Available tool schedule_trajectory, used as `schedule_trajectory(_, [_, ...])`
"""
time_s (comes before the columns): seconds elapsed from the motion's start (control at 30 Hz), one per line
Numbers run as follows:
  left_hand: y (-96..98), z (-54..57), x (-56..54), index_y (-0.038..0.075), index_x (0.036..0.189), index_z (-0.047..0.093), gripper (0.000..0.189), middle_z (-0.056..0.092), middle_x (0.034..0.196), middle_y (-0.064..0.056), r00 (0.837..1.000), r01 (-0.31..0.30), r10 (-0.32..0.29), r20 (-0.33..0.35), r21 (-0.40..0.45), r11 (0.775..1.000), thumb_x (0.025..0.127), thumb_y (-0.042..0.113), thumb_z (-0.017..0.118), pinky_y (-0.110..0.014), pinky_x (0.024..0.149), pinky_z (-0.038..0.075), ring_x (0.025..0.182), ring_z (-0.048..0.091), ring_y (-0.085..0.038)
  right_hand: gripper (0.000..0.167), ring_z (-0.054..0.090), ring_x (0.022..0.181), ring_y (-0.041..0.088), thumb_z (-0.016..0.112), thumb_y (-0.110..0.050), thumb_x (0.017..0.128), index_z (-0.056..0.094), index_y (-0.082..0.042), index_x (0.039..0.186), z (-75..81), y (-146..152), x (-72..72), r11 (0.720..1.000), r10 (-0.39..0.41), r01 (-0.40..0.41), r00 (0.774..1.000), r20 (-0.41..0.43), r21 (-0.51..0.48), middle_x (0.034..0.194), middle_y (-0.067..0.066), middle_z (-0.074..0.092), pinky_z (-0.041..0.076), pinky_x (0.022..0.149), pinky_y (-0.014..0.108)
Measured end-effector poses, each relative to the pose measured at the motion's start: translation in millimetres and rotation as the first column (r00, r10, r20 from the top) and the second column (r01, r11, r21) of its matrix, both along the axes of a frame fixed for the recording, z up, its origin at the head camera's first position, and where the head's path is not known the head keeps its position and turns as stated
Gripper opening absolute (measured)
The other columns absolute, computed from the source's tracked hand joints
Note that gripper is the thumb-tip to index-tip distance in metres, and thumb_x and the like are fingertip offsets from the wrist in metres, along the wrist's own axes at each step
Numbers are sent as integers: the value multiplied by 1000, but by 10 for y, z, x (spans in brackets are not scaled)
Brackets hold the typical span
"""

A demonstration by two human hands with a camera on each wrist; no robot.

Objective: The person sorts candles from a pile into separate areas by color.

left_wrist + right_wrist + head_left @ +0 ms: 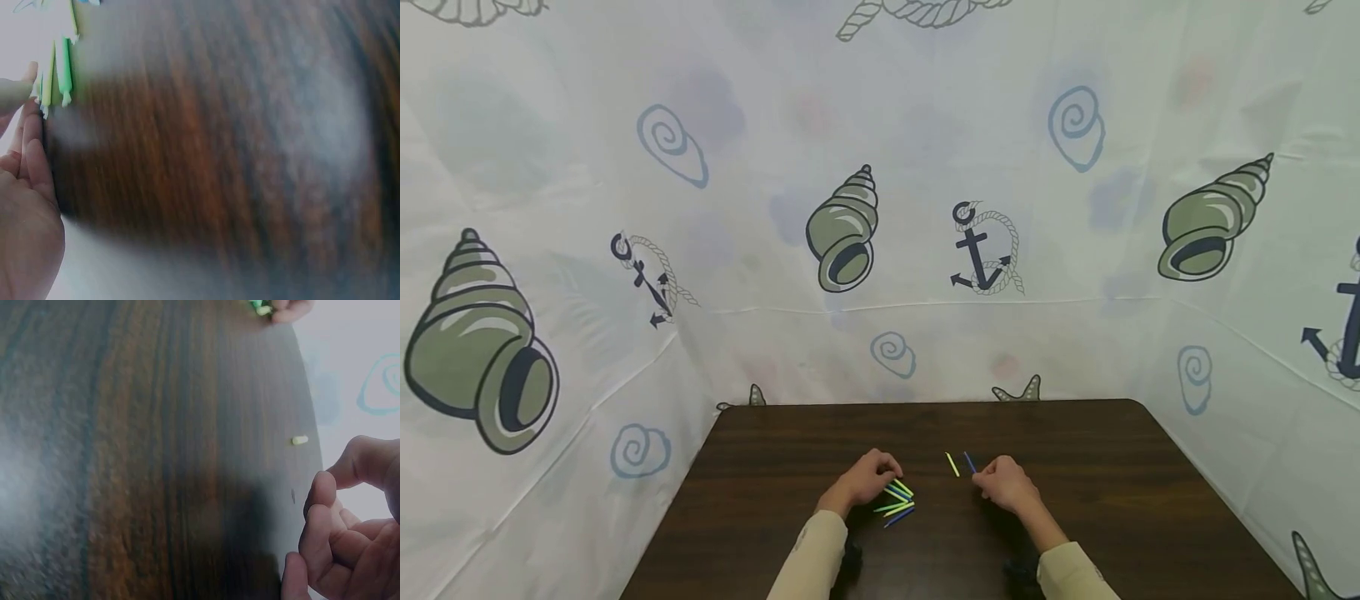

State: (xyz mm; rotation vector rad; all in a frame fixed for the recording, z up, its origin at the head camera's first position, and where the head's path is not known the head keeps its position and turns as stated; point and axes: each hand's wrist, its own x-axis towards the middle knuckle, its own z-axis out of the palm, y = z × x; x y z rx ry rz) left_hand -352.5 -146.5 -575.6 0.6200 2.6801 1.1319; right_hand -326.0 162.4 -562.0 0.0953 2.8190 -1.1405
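Observation:
My left hand point(865, 477) bends over a loose pile of thin yellow, green and blue candles point(898, 509). Thumb and fingertips lie right at the pile's upper candles; I cannot tell whether they pinch one. White wicks show on the green candle point(65, 74) and the yellow candle point(49, 78) beside that hand. To the right, my right hand point(1006, 483) pinches the near end of a blue candle point(969, 461) low over the table. Its fingers point(322, 528) hide most of that candle in the right wrist view. Just left of it lies a single yellow candle point(952, 464).
The dark wood-grained table point(1120, 467) has rounded far corners. A white curtain point(925, 350) printed with shells and anchors surrounds its back and sides. Both forearms, in pale sleeves point(811, 557), reach in from the near edge.

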Motion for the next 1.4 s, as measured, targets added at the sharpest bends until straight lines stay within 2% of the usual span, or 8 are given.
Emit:
schedule_trajectory(0.1, [-19, 11, -14, 6, 112, 74, 18, 60, 120, -11, 1000, -13, 13, 21, 3, 1000, 109, 5, 57, -51, 95, 52, 102, 56, -23, 37, 48, 50, 12, 69, -26, 96, 61, -17, 61, -25, 35, -52, 1000, -1, 1, 1000, 19, -9, 69, 2, 71, 38, 51, 31])
schedule_trajectory(0.2, [-24, 11, -42, 5, 113, 74, 17, 60, 122, -12, 1000, -13, 13, 26, 17, 1000, 108, 3, 57, -50, 93, 53, 103, 57, -23, 40, 49, 51, 12, 70, -28, 97, 61, -18, 59, -36, 41, -93, 1000, -3, 2, 999, 37, 21, 66, 1, 70, 38, 53, 32])
schedule_trajectory(0.33, [-15, -12, -55, 5, 112, 73, 16, 59, 120, -11, 1000, -7, 6, 30, 30, 1000, 108, 4, 58, -48, 90, 53, 100, 56, -22, 38, 53, 55, 16, 71, -31, 99, 67, -16, 64, -23, 39, -102, 996, -11, 6, 998, 56, 85, 66, 1, 69, 39, 57, 36])
schedule_trajectory(0.5, [-1, -50, -14, 8, 108, 74, 13, 59, 115, -8, 999, -18, 17, 26, 16, 1000, 108, 8, 61, -46, 90, 51, 97, 54, -20, 34, 58, 59, 18, 72, -31, 99, 72, -13, 71, -25, 33, -69, 993, 2, -10, 997, 74, 120, 66, 0, 70, 41, 58, 36])
schedule_trajectory(0.77, [42, -67, 1, 7, 108, 74, 13, 60, 116, -9, 1000, -14, 13, 25, 31, 999, 108, 8, 61, -50, 91, 51, 99, 55, -21, 29, 59, 60, 19, 72, -27, 96, 70, -12, 72, -37, 47, -30, 990, 14, -21, 999, 50, 136, 64, 0, 69, 41, 58, 36])
schedule_trajectory(1.03, [71, 1, -30, 5, 111, 73, 13, 59, 118, -11, 999, -21, 20, 25, 38, 999, 109, 7, 60, -51, 93, 52, 101, 56, -22, 32, 56, 58, 19, 73, -29, 96, 69, -11, 70, 6, 48, -68, 992, 3, -5, 1000, 17, 129, 64, 0, 68, 40, 56, 34])
schedule_trajectory(1.2, [33, -11, -18, 6, 110, 73, 13, 60, 121, -11, 999, -24, 23, 33, 22, 999, 109, 7, 60, -53, 95, 53, 104, 57, -23, 32, 56, 58, 19, 73, -28, 96, 71, -10, 70, -40, 0, -62, 994, 1, -2, 1000, 6, 106, 64, 1, 68, 39, 55, 34])
schedule_trajectory(1.4, [-14, -1, -37, 4, 108, 73, 12, 60, 116, -12, 1000, -14, 13, 22, 41, 999, 108, 5, 61, -52, 91, 53, 102, 56, -23, 37, 49, 52, 18, 72, -28, 96, 68, -13, 62, -91, -42, -108, 995, -24, 24, 1000, -6, 97, 61, 2, 67, 35, 51, 33])
